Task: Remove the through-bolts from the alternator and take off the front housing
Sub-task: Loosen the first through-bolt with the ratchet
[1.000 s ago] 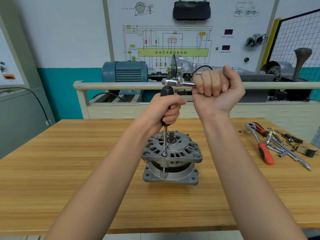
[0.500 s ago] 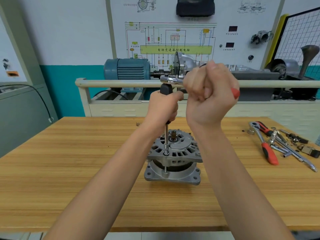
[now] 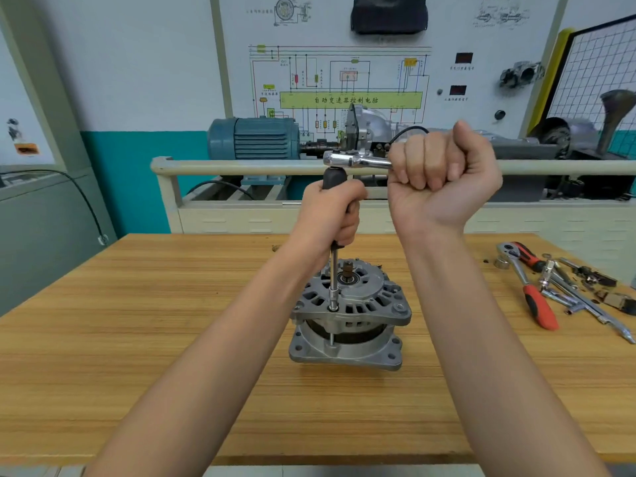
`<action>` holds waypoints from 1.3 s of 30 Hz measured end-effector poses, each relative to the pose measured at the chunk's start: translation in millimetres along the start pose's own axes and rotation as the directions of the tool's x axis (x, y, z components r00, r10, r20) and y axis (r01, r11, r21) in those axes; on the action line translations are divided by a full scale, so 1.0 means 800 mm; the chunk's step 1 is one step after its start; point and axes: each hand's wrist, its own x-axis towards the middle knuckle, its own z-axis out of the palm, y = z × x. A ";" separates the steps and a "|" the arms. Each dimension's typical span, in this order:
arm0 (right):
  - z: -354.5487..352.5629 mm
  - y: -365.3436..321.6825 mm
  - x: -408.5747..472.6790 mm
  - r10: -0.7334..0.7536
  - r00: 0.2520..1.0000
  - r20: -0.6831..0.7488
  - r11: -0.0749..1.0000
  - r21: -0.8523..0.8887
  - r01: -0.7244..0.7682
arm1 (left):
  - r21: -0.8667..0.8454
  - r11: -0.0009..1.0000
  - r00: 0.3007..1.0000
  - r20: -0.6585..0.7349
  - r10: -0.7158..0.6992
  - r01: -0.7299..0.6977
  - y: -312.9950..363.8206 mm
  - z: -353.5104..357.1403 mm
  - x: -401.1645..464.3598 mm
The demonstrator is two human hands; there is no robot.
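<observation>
While the left hand (image 3: 332,215) squeezes the driver handle (image 3: 333,180) above the alternator (image 3: 347,315) on the tabletop (image 3: 137,339), the right hand (image 3: 444,177) clamps the ratchet (image 3: 354,160); one bolt (image 3: 331,339) looks half out, the front housing (image 3: 358,297) not off yet

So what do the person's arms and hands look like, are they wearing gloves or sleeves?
No gloves and no sleeves show. The left hand and right hand are bare, and both forearms are bare all the way to the bottom edge of the picture. No watch, rings or bracelets can be seen on the wrists or fingers.
</observation>
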 end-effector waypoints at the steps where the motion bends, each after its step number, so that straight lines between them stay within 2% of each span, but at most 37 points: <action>1: 0.004 0.004 -0.004 -0.048 0.997 0.056 0.995 -0.081 0.053 | 0.003 1.000 0.999 -0.053 0.004 -0.004 0.000 0.002 0.000; 3: 0.013 0.015 -0.014 -0.178 0.966 0.186 0.940 -0.257 0.223 | 0.019 1.000 0.988 -0.155 0.009 -0.006 -0.001 0.008 0.000; 5: 0.021 0.029 -0.025 -0.291 0.914 0.282 0.830 -0.400 0.388 | 0.055 0.998 0.972 -0.234 0.032 -0.020 -0.002 0.013 0.000; 7: 0.026 0.035 -0.031 -0.324 0.893 0.314 0.771 -0.459 0.441 | 0.078 0.996 0.965 -0.258 0.053 -0.034 -0.002 0.013 0.000; 10: 0.025 0.028 -0.025 -0.258 0.923 0.287 0.853 -0.381 0.357 | 0.034 0.999 0.989 -0.146 0.024 -0.019 0.001 0.004 -0.002; 13: 0.018 0.013 -0.012 -0.087 0.973 0.214 0.972 -0.197 0.131 | 0.035 0.999 0.999 0.047 -0.007 0.006 0.008 -0.013 -0.005; 15: 0.012 0.004 -0.003 0.031 0.994 0.108 0.999 -0.048 -0.025 | 0.031 0.999 0.987 0.161 0.002 -0.008 0.014 -0.021 -0.008; 17: 0.006 -0.001 0.005 0.113 0.994 0.006 0.989 0.098 -0.113 | 0.008 0.999 0.979 0.201 0.032 -0.034 0.018 -0.020 -0.008; 19: 0.004 -0.002 0.009 0.142 0.988 -0.052 0.976 0.173 -0.131 | -0.008 0.999 0.985 0.168 0.044 -0.043 0.018 -0.014 -0.007; 21: 0.005 -0.002 0.008 0.123 0.990 -0.065 0.981 0.156 -0.111 | -0.005 0.999 0.993 0.107 0.043 -0.043 0.017 -0.008 -0.007; 25: 0.016 0.009 -0.010 -0.041 0.997 0.065 0.993 -0.105 0.048 | 0.024 0.998 0.996 -0.065 0.066 -0.065 0.014 -0.001 -0.005; 29: 0.028 0.031 -0.030 -0.248 0.940 0.234 0.875 -0.362 0.321 | 0.039 0.996 0.964 -0.251 0.091 -0.083 0.010 0.010 -0.003; 31: 0.033 0.036 -0.035 -0.286 0.919 0.270 0.819 -0.430 0.381 | 0.050 0.994 0.947 -0.305 0.103 -0.092 0.009 0.013 -0.003; 35: 0.030 0.028 -0.026 -0.231 0.940 0.251 0.873 -0.374 0.314 | 0.046 0.996 0.967 -0.242 0.083 -0.074 0.010 0.009 -0.003; 37: 0.025 0.019 -0.016 -0.151 0.965 0.214 0.937 -0.282 0.209 | 0.055 0.997 0.987 -0.153 0.057 -0.049 0.013 0.004 -0.004; 39: 0.016 0.008 -0.006 -0.041 0.992 0.117 0.989 -0.137 0.057 | 0.052 0.997 0.997 -0.054 0.057 -0.054 0.016 -0.004 -0.006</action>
